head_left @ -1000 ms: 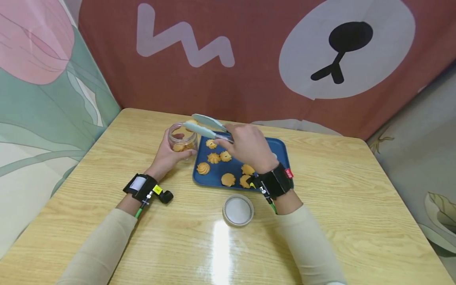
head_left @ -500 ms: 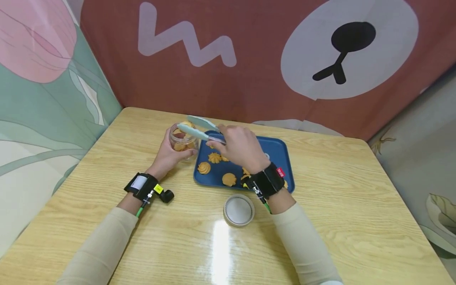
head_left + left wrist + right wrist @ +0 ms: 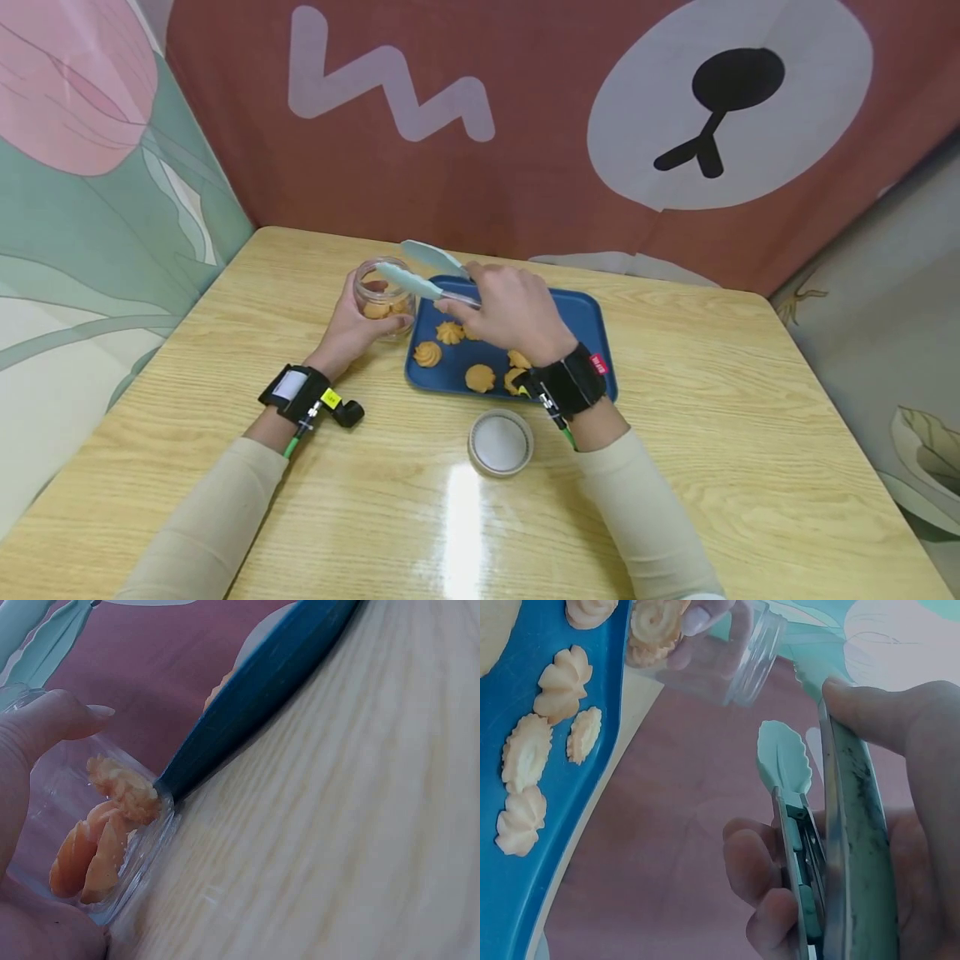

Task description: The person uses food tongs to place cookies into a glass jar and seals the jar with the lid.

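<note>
A clear jar (image 3: 367, 293) with several piped cookies (image 3: 124, 791) at its bottom stands at the left of the blue tray. My left hand (image 3: 351, 327) grips it round the side, thumb toward the front, mouth tipped slightly. With my right hand (image 3: 521, 312) I hold tongs (image 3: 412, 282) that have pale mint tips and metal arms. Their tips are spread over the jar's mouth, and nothing is between them. In the right wrist view, my fingers and thumb lie on opposite arms of the tongs (image 3: 859, 847).
The blue tray (image 3: 581, 321) bears several more cookies (image 3: 480, 378), partly hidden under my right hand and wrist. In front of it a round white lid (image 3: 502, 443) lies on the wooden table (image 3: 360, 517). A printed cloth (image 3: 450, 192) hangs behind the table.
A cookie that the tongs held at the jar's mouth is out of their tips. The tongs first moved left over the jar, then spread apart. The left hand and jar stayed in place.
</note>
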`<control>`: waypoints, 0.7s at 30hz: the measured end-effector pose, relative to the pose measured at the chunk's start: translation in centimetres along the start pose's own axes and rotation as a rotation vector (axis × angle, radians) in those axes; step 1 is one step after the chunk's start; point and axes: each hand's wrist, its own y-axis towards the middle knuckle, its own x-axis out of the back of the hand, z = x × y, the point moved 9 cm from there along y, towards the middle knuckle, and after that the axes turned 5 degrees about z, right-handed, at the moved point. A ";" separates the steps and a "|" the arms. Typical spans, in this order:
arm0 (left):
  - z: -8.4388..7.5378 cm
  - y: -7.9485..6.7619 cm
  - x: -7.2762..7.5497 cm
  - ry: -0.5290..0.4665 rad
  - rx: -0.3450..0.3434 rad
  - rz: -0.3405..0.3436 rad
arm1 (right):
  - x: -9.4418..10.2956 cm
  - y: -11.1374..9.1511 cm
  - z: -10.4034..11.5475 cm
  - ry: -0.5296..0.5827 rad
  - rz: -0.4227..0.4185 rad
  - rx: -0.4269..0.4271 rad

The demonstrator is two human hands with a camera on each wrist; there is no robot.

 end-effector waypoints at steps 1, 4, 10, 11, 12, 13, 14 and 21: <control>0.0 0.0 0.0 0.003 0.001 -0.002 | 0.1 -0.1 -0.1 0.003 -0.004 -0.001; 0.0 0.0 0.0 0.002 0.004 -0.005 | 0.5 -0.4 -0.4 0.002 -0.011 -0.003; 0.2 0.1 -0.1 -0.033 0.016 -0.005 | 1.2 -1.1 -1.5 -0.021 -0.017 -0.020; 0.2 0.1 -0.1 -0.037 0.016 -0.004 | 1.4 -1.3 -1.8 -0.026 -0.019 -0.025; 0.2 0.1 -0.1 -0.040 0.018 -0.006 | 1.5 -1.5 -2.1 -0.035 -0.020 -0.029; 0.2 0.1 -0.1 -0.043 0.019 -0.006 | 1.6 -1.8 -2.4 -0.041 -0.022 -0.034; 0.2 0.1 0.0 -0.047 0.019 -0.007 | 1.7 -2.1 -2.7 -0.048 -0.021 -0.039; 0.2 0.1 0.1 -0.043 0.017 0.000 | 2.3 -4.6 -5.1 -0.077 0.005 -0.077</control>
